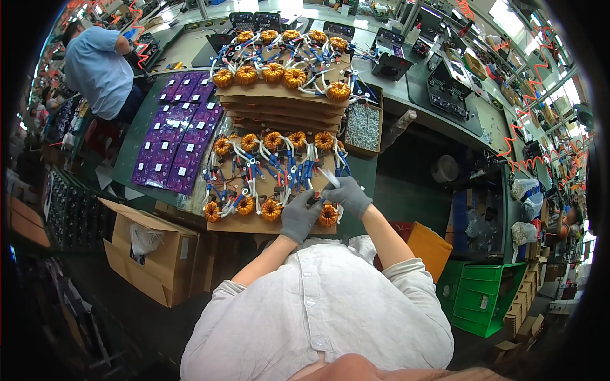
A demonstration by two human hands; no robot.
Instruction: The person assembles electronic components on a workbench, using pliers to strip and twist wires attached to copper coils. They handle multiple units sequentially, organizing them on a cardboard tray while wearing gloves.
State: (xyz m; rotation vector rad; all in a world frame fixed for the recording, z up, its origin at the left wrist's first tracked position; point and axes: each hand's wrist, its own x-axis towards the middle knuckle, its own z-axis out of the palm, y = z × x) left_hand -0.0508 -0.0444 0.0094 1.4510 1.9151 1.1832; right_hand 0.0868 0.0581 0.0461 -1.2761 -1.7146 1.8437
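Both of my hands wear grey gloves and are close together over the near edge of a cardboard sheet (244, 224). My left hand (300, 217) is closed, its fingertips at a small dark part (312, 200) among the wires. In my right hand (349, 195) is a slim, whitish pen-like stick (328, 177), tilted up to the left; its exact kind is unclear. Copper-wound toroid coils (271, 209) with white, blue and red leads lie in rows on the sheet. One coil (328, 216) sits just below my right hand.
Beyond are stacked cardboard layers (279, 108) bearing more coils. Purple circuit boards (166, 147) cover the table's left side. A carton of small metal parts (363, 129) stands at right. An open box (152, 254) and a green crate (486, 298) flank me. A co-worker (101, 70) is at far left.
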